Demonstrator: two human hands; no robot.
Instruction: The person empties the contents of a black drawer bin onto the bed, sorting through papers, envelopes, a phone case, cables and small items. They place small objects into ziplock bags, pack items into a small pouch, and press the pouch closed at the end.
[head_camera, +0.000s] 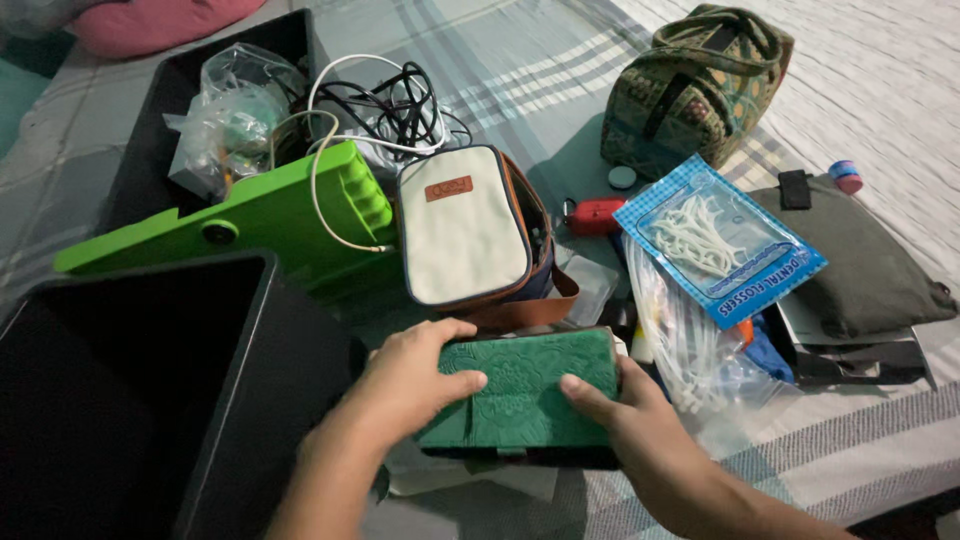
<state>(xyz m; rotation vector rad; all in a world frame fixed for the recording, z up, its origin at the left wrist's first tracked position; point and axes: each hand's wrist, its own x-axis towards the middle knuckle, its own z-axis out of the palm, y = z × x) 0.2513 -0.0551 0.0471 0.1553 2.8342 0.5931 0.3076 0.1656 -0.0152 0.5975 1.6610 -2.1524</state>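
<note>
While I grip the green embossed wallet (525, 385) from both ends, my left hand (410, 380) curls over its left edge, beside the black bin (290, 340), and my right hand (630, 410) clamps its right edge; even pressure seems wise.

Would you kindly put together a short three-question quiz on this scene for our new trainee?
1. True or false: both hands grip the green embossed case.
2. Which lies nearest the cream pouch? A) pink cushion B) bright green plastic case C) small pink jar
3. What fills the blue-edged clear packet?

Key:
1. True: the left hand grasps its left end and the right hand its right end.
2. B.
3. White floss picks.
</note>
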